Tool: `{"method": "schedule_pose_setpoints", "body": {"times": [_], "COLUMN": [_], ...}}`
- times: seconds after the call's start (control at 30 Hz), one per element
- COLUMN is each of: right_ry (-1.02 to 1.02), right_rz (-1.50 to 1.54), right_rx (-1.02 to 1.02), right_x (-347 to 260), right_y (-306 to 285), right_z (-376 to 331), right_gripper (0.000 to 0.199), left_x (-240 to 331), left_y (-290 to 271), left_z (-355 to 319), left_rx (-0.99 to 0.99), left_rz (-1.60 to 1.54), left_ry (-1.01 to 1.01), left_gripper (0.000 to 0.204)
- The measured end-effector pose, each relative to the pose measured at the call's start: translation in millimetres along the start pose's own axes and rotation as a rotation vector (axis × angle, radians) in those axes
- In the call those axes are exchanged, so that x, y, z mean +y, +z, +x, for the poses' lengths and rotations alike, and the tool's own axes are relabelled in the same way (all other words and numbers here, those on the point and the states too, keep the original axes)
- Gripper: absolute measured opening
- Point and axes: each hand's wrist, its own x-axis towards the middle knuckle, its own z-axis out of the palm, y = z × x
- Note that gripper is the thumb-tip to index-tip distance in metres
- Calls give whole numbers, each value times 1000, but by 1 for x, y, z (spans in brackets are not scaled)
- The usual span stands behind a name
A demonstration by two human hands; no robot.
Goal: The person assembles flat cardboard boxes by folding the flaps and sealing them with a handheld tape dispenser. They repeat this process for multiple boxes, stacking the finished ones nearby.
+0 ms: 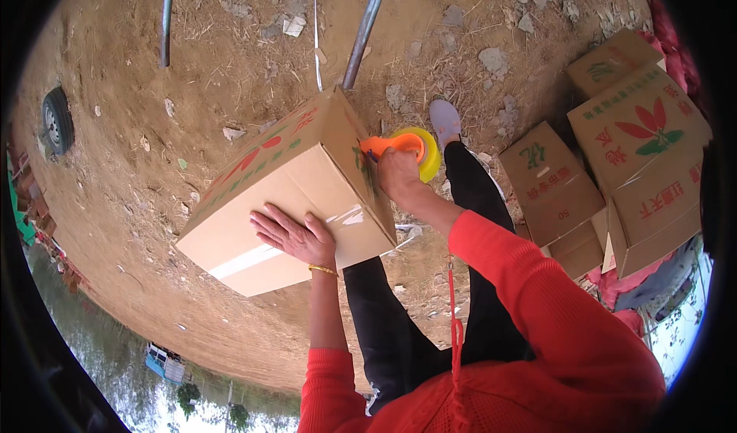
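The box (257, 214) is in front of the person, near the legs. If the left hand (295, 235) presses unevenly, the box could perhaps turn; if the dispenser (397, 141) pulls crookedly, the tape may wrinkle. The left hand lies flat on the box, fingers extended, gripping nothing. The right hand (401, 176) is clasped around the dispenser, at the box's side.

The box (265, 222) is matt, smooth brown cardboard; the tape strip (244, 262) from its lower-left edge is glossy film; the dispenser (375, 142) looks smooth orange plastic, its roll (432, 161) shiny yellow; the sweater (507, 260) is ribbed knit; the pole (367, 30), dull metal; the ground (123, 110), rough dry earth.
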Motion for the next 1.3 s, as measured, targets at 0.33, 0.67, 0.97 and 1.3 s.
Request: {"method": "schedule_pose_setpoints", "body": {"times": [0.33,0.67,0.97,1.3], "right_ry": [414,439,195,150], "right_rz": [635,662,782,1002], "right_rx": [367,222,444,369], "right_x": [-24,-8,-5,-5], "right_y": [-21,31,-28,-32], "right_z": [-11,12,-76,-75], "right_gripper": [39,46,47,46], "left_x": [1,-5,1,-216], "left_y": [0,-1,-11,-50], "left_z": [0,-3,1,0], "left_rx": [-2,-13,-60,270], "left_rz": [28,-9,-46,-60], "left_ry": [-2,-13,-61,-701], "left_gripper": [72,75,74,79]}}
